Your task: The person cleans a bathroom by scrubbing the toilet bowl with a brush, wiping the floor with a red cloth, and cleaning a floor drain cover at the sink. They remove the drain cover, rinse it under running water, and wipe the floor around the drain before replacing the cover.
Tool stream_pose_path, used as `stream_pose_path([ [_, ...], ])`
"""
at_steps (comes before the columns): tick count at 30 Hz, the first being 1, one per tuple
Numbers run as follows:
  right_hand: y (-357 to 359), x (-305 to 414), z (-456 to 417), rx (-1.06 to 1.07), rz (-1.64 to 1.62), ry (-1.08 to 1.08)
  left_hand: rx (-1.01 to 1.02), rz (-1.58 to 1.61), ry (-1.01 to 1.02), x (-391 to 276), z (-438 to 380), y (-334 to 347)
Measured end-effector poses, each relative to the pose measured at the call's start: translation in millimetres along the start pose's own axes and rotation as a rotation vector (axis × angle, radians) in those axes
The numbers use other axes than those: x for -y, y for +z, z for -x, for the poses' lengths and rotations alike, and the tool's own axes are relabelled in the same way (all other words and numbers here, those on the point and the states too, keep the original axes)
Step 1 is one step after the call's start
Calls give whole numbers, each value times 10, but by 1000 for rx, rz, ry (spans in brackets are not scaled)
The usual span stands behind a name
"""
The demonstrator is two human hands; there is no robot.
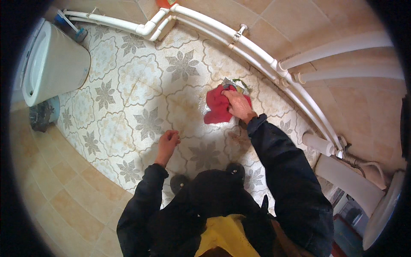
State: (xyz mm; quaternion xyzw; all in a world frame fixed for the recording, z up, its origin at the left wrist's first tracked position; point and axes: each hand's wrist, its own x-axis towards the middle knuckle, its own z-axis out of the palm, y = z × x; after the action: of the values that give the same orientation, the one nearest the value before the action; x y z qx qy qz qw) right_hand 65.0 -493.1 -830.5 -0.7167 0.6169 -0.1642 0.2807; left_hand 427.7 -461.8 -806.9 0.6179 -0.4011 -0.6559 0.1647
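Note:
My right hand (239, 104) grips a bunched red cloth (218, 110) against the patterned tile floor (189, 106). Wet, shiny tile shows around the cloth's left and lower edges. Just beyond it lies a crumpled silvery item (228, 82) with something white and a dark green edge (242, 84); the cloth and hand partly cover these, and I cannot tell exactly what they are. My left hand (168, 144) hovers over the floor to the left, fingers curled in, with nothing visible in it.
White pipes (218, 25) run low along the tiled wall. A toilet (61, 61) stands at the left, with a toilet brush (78, 33) behind it and a lined bin (43, 114) beside it. A sink pedestal (350, 184) is at the right. My shoes (236, 172) are below.

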Motion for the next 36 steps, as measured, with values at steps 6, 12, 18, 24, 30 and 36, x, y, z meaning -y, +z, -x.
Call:
stream_pose_path([
  [6,-64,-183,1,40,388,6,39,-401,202,-201,-199,281],
  [12,168,377,-156,-58,172,517,131,-792,458,-762,-517,677],
  [18,-11,174,-188,-417,-967,647,162,-605,621,-805,-708,1104],
  [24,-8,322,-376,-486,-143,202,110,-518,370,-790,-821,889],
  [30,94,406,270,136,49,-95,167,-541,418,-759,-494,884],
  [36,-495,69,-59,-256,350,-220,253,-701,161,-402,272,628],
])
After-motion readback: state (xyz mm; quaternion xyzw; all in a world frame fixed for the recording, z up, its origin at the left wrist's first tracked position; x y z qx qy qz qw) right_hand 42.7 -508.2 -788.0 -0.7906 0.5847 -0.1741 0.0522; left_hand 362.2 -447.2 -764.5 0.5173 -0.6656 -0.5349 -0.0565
